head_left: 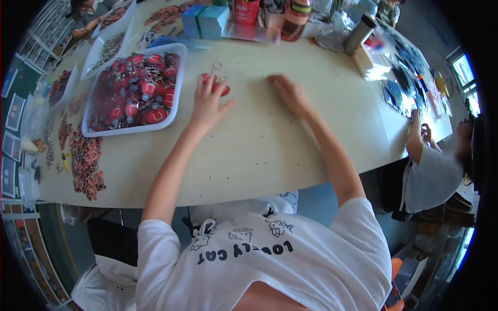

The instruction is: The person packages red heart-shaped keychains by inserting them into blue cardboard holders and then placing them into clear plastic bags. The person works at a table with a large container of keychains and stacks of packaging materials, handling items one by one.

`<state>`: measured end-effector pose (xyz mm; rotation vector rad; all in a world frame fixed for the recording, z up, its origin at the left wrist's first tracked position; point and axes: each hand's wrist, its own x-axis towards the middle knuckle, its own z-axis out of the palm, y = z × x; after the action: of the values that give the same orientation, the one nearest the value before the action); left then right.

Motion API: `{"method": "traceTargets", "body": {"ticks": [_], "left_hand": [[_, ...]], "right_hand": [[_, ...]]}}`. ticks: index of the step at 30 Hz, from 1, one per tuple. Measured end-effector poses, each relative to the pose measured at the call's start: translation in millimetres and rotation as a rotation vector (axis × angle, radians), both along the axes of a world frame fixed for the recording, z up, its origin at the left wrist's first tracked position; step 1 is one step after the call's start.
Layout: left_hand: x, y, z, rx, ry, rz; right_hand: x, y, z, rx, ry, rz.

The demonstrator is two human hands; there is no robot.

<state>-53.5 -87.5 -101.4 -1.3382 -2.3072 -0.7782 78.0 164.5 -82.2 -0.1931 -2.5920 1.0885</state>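
My left hand [208,106] reaches over the table beside the tray, its fingers spread and thumb held apart. Beneath its fingertips lie small red keychain pieces [224,90], with a metal ring [217,66] just beyond; the fingers partly cover them. My right hand [291,96] is farther right, low over the bare tabletop, slightly blurred, with its fingers stretched toward the left. Nothing shows in it. A white plastic tray [177,98] to the left of my left hand is heaped with red keychains [136,90] with metal fittings.
Orange-red strips [85,163] and yellow-handled pliers [65,161] lie at the left. More trays, including one of metal parts [106,52], stand behind. Along the back are blue card stacks [205,22], an amber bottle [295,20] and a steel flask [360,34]. A person [433,171] works at the right.
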Motion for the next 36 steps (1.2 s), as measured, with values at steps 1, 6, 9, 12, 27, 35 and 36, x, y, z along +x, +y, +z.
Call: {"method": "traceTargets", "body": {"ticks": [1,6,9,12,27,35,36], "left_hand": [[4,1,-5,-0.007,0.025,0.031],[-6,0,-14,-0.043,-0.121,0.062],[-2,-8,-7,0.079,-0.134,0.033],[1,-12,-1,0.058,-0.032,0.111],[0,-6,11,-0.595,0.103,0.396],[26,-31,-1,-0.410,0.182,0.543],[22,-28,1,-0.366,0.182,0.536]], "right_hand": [[9,-24,7,-0.022,-0.049,0.080],[55,-94,28,-0.131,-0.069,0.396],[37,-80,27,-0.080,0.049,0.352],[-30,-30,18,-0.170,0.126,0.233],[-42,-73,22,0.000,-0.067,0.633],[-159,-43,23,0.163,0.083,0.649],[-172,-43,13,0.249,0.125,0.681]]}}
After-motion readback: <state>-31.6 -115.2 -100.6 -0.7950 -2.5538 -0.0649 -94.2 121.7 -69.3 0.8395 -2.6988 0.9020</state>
